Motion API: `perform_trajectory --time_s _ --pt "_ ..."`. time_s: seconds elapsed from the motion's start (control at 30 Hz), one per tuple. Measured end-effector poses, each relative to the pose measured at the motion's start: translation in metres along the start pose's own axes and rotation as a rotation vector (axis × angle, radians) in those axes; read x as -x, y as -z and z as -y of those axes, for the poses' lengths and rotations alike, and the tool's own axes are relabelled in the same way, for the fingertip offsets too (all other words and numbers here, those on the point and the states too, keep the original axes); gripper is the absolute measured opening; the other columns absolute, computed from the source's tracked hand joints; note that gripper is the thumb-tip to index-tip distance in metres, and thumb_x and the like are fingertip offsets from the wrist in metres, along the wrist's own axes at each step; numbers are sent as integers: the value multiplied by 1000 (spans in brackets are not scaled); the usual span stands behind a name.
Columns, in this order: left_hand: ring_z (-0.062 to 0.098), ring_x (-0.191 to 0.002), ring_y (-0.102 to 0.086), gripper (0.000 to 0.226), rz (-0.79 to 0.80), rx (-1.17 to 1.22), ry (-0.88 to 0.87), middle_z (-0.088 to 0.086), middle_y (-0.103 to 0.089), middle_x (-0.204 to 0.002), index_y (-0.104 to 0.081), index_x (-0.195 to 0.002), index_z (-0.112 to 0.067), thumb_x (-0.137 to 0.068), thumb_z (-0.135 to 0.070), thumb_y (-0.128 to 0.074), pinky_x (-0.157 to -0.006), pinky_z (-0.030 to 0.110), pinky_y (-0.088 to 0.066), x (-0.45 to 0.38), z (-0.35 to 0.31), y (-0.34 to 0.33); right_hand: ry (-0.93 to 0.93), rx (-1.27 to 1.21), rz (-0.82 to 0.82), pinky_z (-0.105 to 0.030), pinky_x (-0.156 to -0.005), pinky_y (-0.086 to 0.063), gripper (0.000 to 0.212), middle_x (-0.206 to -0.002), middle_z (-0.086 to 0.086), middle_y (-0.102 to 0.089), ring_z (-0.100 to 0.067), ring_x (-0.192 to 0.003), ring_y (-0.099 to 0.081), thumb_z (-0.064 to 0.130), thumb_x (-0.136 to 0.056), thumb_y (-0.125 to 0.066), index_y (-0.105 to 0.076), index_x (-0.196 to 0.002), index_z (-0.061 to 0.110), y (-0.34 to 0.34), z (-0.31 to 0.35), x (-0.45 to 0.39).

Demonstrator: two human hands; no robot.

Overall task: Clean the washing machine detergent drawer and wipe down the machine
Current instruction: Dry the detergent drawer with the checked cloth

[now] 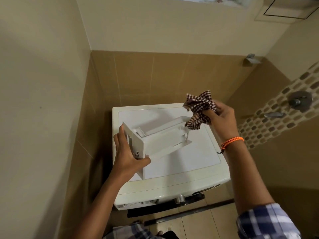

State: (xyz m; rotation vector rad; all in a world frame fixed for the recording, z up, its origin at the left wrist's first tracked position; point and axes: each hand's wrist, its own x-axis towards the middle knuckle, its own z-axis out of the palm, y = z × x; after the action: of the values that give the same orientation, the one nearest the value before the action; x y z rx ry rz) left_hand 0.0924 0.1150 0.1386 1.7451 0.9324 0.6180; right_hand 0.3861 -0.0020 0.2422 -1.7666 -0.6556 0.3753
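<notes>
Detergent drawer (155, 140), white, removed, lying on washing machine (189, 163) top; my left hand (128, 158) grips its front panel, whose dark print is too blurred to read. Checked cloth (200, 107), bunched, clutched in my right hand (222, 114) just above drawer's far end.

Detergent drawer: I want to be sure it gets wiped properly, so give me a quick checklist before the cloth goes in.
1. Detergent drawer out of the machine, over the washing machine top: ok.
2. Left hand grips the drawer's front panel: ok.
3. Right hand holds the checked cloth: ok.
4. Cloth touching the drawer: not ok, bunched above its far end.
5. Drawer compartments free of residue: cannot tell.
6. Drawer slot on the machine front open: ok.
</notes>
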Motion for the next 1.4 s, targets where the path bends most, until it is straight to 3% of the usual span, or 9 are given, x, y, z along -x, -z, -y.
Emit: perform_trajectory --time_s 0.23,0.53,0.63,0.7,0.8,0.93,1.03,1.23,1.4 --pt "23 -140 -41 143 13 -89 -25 -24 -22 -136 1 -167 -42 -67 -21 -98 -105 46 -55 -3 -2 5 67 383 -304 -42 -91 -59 32 -90 2 -77 -30 -101 -70 19 -86 -56 -79 -108 21 3 31 7" --pt "21 -142 -33 148 81 -198 -17 -23 -16 -151 4 -168 -44 -63 -25 -99 -100 47 -57 9 0 -2 -227 -647 -8 -35 -63 -58 25 -88 -9 -68 -21 -76 -64 -1 -95 -53 -70 -88 15 -20 61 16" --pt "18 -144 -32 146 74 -155 -36 -31 -15 -144 3 -168 -44 -63 -23 -98 -101 41 -53 8 -3 0 -25 -253 -21 -42 -68 -55 18 -81 -6 -67 -23 -71 -59 7 -89 -58 -72 -90 19 -28 38 21" --pt "14 -144 -32 145 74 -123 -63 -34 -14 -143 1 -168 -45 -66 -16 -97 -99 35 -51 7 -7 2 57 193 196 -50 -81 -58 28 -85 -1 -74 -26 -76 -67 21 -88 -55 -74 -109 24 -42 13 34" --pt "13 -144 -30 143 87 -123 -119 -24 -17 -151 0 -168 -46 -66 -12 -94 -97 36 -53 9 -15 1 133 724 490 -67 -123 -17 41 -121 13 -74 -11 -116 -60 38 -98 -43 -68 -130 40 -65 -14 64" --pt "13 -143 -27 146 92 -157 -142 -20 -17 -149 0 -169 -41 -61 -16 -94 -105 41 -54 12 -22 -5 269 453 540 -40 -101 -43 45 -122 16 -74 -12 -103 -53 19 -101 -40 -73 -130 32 -82 -6 83" --pt "16 -144 -28 146 76 -178 -172 -24 -14 -148 -1 -169 -41 -56 -24 -93 -109 51 -53 8 -24 -3 306 369 603 -30 -101 -47 43 -134 17 -69 -8 -119 -59 15 -106 -48 -64 -142 33 -74 -3 80" --pt "21 -142 -32 143 15 -221 -160 -14 -21 -152 -5 -169 -43 -52 -35 -88 -108 59 -50 2 -27 9 106 453 632 -32 -122 -28 44 -157 20 -49 0 -146 -37 54 -113 -29 -47 -152 49 -41 -31 53" --pt "22 -141 -33 141 18 -183 -143 -13 -23 -152 -7 -167 -47 -53 -37 -89 -105 58 -54 1 -24 8 257 943 547 -48 -119 -11 51 -129 21 -53 -6 -133 -40 75 -97 -35 -59 -131 46 -38 -54 27"
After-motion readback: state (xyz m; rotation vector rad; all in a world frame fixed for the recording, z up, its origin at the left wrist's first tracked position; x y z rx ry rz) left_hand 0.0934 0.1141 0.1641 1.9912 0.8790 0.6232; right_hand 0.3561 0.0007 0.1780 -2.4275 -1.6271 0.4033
